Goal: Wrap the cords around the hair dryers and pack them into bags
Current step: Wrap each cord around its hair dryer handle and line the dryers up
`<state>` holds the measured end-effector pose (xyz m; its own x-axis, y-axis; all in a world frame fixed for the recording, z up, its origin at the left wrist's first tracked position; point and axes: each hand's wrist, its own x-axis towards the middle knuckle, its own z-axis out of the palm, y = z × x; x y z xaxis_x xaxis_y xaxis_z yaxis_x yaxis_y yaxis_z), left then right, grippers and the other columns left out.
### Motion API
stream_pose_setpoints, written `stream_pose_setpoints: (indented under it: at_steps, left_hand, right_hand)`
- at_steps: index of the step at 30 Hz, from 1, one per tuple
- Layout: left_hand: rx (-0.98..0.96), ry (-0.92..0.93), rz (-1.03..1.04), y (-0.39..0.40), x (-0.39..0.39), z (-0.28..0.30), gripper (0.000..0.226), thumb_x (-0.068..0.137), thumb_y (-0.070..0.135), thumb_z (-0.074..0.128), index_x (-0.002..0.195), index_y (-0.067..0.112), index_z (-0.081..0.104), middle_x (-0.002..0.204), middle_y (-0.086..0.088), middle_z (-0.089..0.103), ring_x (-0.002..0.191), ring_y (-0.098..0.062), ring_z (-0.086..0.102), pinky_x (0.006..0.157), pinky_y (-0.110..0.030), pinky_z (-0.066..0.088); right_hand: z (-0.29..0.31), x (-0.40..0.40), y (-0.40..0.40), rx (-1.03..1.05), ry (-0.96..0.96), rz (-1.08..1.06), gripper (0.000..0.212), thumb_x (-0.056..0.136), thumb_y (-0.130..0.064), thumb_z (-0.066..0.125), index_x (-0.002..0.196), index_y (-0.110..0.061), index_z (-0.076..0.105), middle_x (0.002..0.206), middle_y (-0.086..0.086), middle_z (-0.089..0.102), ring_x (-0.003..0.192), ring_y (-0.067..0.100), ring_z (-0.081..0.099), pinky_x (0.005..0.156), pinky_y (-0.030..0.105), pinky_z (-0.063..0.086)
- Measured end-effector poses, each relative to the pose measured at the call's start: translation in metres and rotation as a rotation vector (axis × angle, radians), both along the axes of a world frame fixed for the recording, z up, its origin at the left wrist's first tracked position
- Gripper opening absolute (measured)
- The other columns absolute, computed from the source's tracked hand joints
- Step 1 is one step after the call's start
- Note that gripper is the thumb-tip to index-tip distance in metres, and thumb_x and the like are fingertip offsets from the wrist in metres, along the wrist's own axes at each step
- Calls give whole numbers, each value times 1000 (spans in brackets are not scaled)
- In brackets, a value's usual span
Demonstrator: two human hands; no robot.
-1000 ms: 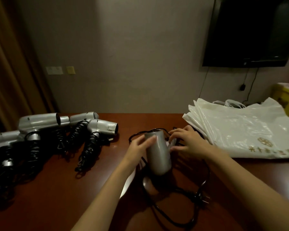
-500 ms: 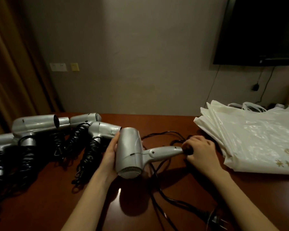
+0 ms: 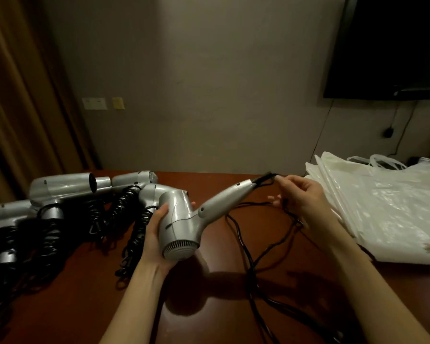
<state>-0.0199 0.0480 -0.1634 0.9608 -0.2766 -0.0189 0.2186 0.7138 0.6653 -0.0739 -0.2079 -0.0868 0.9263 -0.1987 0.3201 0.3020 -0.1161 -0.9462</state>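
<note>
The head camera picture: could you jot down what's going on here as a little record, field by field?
left hand: left hand grips the body of the silver plastic hair dryer, held above the table
right hand: right hand pinches the thin black cord near the handle's end
cord: loose, not yet wrapped, trailing onto the reddish-brown wooden table
other dryers: silver hair dryers with black cords wound round their handles, on the left
bags: stack of white plastic bags, on the right
</note>
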Motion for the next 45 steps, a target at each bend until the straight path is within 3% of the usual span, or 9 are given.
stream_pose_setpoints:
  at_steps: [6,10,13,17,19,28,37,41,45]
  left_hand:
    - [-37,-55,63,2,0,0,47,96,38,39,105,2,69,94,-11,70,72,-20,71,60,-27,59]
    - [-32,-100,46,4,1,1,55,102,37,31,93,5,75,89,-9,70,69,-18,70,56,-26,58]
    - [-34,-97,11,4,-3,0,55,99,38,33,90,6,78,90,-9,72,71,-18,71,58,-26,58]
    - [87,-150,-92,8,-6,0,53,66,45,79,100,5,77,102,-13,72,80,-22,73,64,-30,60]
    - [116,-160,-144,13,-4,-1,73,46,44,92,104,4,76,106,-15,71,83,-25,72,65,-31,60]
    - [318,-49,-165,0,-4,-3,77,49,37,82,112,-3,66,99,-24,70,78,-31,70,62,-33,60]
    - [161,-113,-10,2,-3,-2,60,67,41,71,109,-1,63,87,-13,74,70,-22,72,56,-27,58]
    - [109,-124,-84,0,-1,-5,72,42,45,91,98,3,76,95,-15,73,77,-24,73,62,-30,60]
    - [134,-131,-151,-2,-4,-3,74,47,47,90,103,3,75,104,-18,71,81,-25,73,63,-31,60]
  right_hand:
    - [-22,5,-4,-93,203,259,34,96,-46,43,99,-26,70,82,1,70,82,18,70,80,32,53]
    - [-30,0,-21,70,309,399,37,89,-37,48,111,-15,68,67,2,54,44,9,45,41,16,35]
    - [-33,-1,-27,159,413,492,39,82,-33,58,111,-8,66,65,3,53,38,4,34,36,14,26]
    - [-30,2,-33,-280,656,499,39,74,-48,61,74,-9,59,51,-3,54,34,3,37,39,12,28]
    - [-23,8,-36,-464,697,450,46,73,-49,64,85,-5,63,49,-4,52,36,3,39,40,12,30]
    - [12,25,6,-1042,302,113,20,85,-31,71,76,-14,76,65,1,65,54,8,50,48,16,37]
    - [-35,-11,8,-100,183,454,42,94,-16,49,131,-36,51,75,0,63,43,6,44,40,15,34]
    - [-38,-15,-3,206,415,462,35,81,-21,59,116,-21,62,66,2,60,36,3,36,35,12,27]
    - [-49,-15,2,31,653,410,35,76,-45,64,65,-14,51,51,-5,40,40,4,31,39,12,25]
